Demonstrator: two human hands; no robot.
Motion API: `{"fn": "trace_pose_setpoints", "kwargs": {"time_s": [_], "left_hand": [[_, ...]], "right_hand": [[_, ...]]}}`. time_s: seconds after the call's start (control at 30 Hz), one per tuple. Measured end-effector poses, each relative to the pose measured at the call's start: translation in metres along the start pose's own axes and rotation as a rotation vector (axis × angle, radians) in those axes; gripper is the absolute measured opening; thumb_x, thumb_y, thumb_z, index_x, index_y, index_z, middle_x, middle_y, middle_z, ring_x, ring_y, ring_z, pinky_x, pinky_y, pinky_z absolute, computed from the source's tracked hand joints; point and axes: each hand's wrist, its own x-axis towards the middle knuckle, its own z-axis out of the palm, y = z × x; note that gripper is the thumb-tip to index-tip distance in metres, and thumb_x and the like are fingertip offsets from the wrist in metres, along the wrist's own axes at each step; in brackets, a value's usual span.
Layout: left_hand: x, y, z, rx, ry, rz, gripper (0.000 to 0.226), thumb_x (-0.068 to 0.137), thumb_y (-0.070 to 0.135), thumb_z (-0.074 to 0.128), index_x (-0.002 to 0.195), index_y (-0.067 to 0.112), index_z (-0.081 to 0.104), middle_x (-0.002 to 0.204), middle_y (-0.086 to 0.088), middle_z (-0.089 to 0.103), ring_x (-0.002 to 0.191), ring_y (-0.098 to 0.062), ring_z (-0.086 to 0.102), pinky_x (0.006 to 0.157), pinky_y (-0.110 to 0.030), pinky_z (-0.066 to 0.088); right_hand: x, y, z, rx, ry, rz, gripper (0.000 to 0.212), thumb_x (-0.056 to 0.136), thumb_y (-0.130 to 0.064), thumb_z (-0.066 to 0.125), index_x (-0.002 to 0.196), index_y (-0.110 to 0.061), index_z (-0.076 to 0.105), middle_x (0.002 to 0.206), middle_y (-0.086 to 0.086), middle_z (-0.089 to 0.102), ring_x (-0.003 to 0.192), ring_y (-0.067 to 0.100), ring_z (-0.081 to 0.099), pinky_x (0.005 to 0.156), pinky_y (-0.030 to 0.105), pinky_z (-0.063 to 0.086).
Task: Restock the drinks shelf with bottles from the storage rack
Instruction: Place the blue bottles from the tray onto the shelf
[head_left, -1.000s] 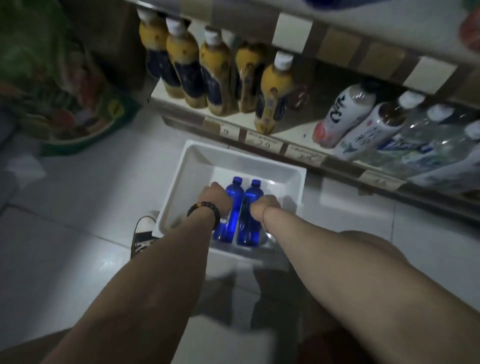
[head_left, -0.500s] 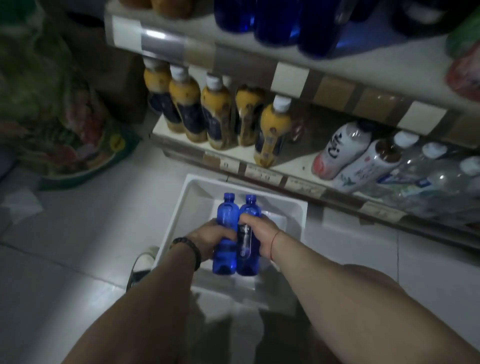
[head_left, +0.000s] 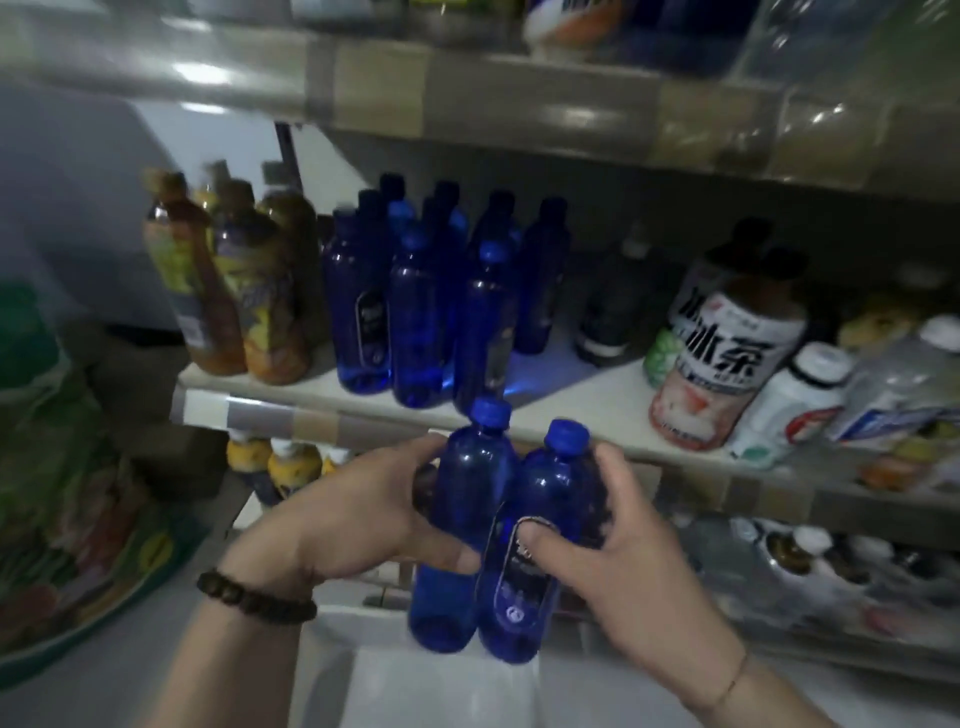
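Shelf (head_left: 582, 384) ahead, hands (head_left: 363, 512) (head_left: 628, 566) round blue bottles (head_left: 467, 499) (head_left: 553, 488)

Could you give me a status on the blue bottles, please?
Left hand grips left blue plastic bottle; right hand grips right blue plastic bottle. Both upright, side by side, at white drinks shelf edge. Nothing blocking.

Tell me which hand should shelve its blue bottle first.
Probably right: the right hand holds its bottle just below the bare shelf patch; the left hand holds the other bottle facing the standing blue bottles.
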Motion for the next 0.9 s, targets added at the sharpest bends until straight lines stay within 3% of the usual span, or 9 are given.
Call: {"fn": "trace_pose_setpoints", "kwargs": {"time_s": [0.1,0.23,0.33,0.43,0.5,0.57,0.63,0.8,0.9], "left_hand": [[0.014,0.035,0.006,0.033,0.186,0.117,0.063,0.075,0.014,0.096,0.127,0.030,0.064,0.118,0.004,0.079,0.111,-0.018,0.076,0.098,-0.053,0.058],[0.033,0.074,0.026,0.201,0.536,0.239,0.066,0.069,0.040,0.097,0.123,0.038,0.059,0.109,0.020,0.077,0.100,0.003,0.072,0.093,-0.030,0.059],[0.053,0.085,0.039,0.214,0.739,0.298,0.074,0.071,0.041,0.094,0.133,0.031,0.056,0.116,0.012,0.074,0.104,-0.007,0.071,0.092,-0.033,0.058],[0.075,0.088,0.051,0.325,0.921,0.305,0.075,0.073,0.041,0.092,0.137,0.023,0.058,0.121,0.003,0.064,0.107,-0.015,0.063,0.089,-0.026,0.049],[0.087,0.087,0.058,0.394,0.995,0.291,0.082,0.075,0.040,0.091,0.145,0.017,0.055,0.128,-0.004,0.061,0.112,-0.024,0.061,0.092,-0.032,0.048],[0.097,0.083,0.065,0.438,1.019,0.273,0.086,0.078,0.038,0.089,0.150,0.013,0.050,0.135,-0.009,0.058,0.116,-0.032,0.063,0.095,-0.042,0.050],[0.105,0.078,0.071,0.488,1.012,0.229,0.085,0.084,0.037,0.086,0.153,0.012,0.044,0.139,-0.010,0.055,0.115,-0.037,0.064,0.093,-0.045,0.050],[0.123,0.058,0.086,0.655,1.047,0.166,0.078,0.075,0.034,0.092,0.137,0.003,0.055,0.115,-0.016,0.062,0.086,-0.036,0.072,0.069,-0.044,0.058],[0.138,0.054,0.089,0.735,1.128,0.135,0.077,0.064,0.029,0.098,0.125,0.005,0.057,0.097,-0.012,0.063,0.069,-0.028,0.072,0.054,-0.037,0.058]], "right_hand": [[0.025,-0.036,-0.026,-0.039,0.071,-0.129,0.060,0.083,0.001,0.079,0.120,-0.042,0.060,0.111,-0.007,0.077,0.102,0.017,0.074,0.094,0.044,0.059],[0.070,-0.068,-0.052,-0.177,0.185,-0.250,0.063,0.078,-0.002,0.080,0.127,-0.034,0.058,0.112,-0.006,0.076,0.104,0.021,0.074,0.097,0.044,0.057],[0.105,-0.083,-0.060,-0.213,0.244,-0.244,0.050,0.070,-0.008,0.082,0.109,-0.030,0.060,0.107,-0.001,0.077,0.100,0.019,0.074,0.095,0.047,0.058],[0.135,-0.093,-0.063,-0.379,0.334,-0.117,0.029,0.062,-0.019,0.081,0.085,-0.017,0.064,0.087,0.005,0.076,0.084,0.024,0.074,0.074,0.046,0.062],[0.148,-0.100,-0.061,-0.547,0.336,-0.103,0.010,0.073,-0.008,0.071,0.075,-0.006,0.061,0.070,0.005,0.068,0.078,0.028,0.070,0.060,0.039,0.051],[0.155,-0.103,-0.059,-0.670,0.309,-0.112,0.011,0.088,0.000,0.058,0.089,-0.010,0.062,0.078,0.002,0.064,0.088,0.029,0.064,0.067,0.028,0.038],[0.162,-0.103,-0.057,-0.746,0.261,-0.108,0.023,0.096,-0.001,0.050,0.116,-0.002,0.064,0.104,0.014,0.065,0.102,0.030,0.060,0.075,0.022,0.033],[0.174,-0.090,-0.057,-0.780,0.141,-0.206,0.040,0.094,-0.009,0.059,0.134,-0.009,0.061,0.136,0.015,0.062,0.125,0.031,0.058,0.107,0.033,0.043],[0.182,-0.087,-0.059,-0.771,0.145,-0.267,0.044,0.085,-0.024,0.057,0.127,-0.016,0.066,0.132,0.012,0.066,0.122,0.028,0.062,0.106,0.040,0.048]]}}
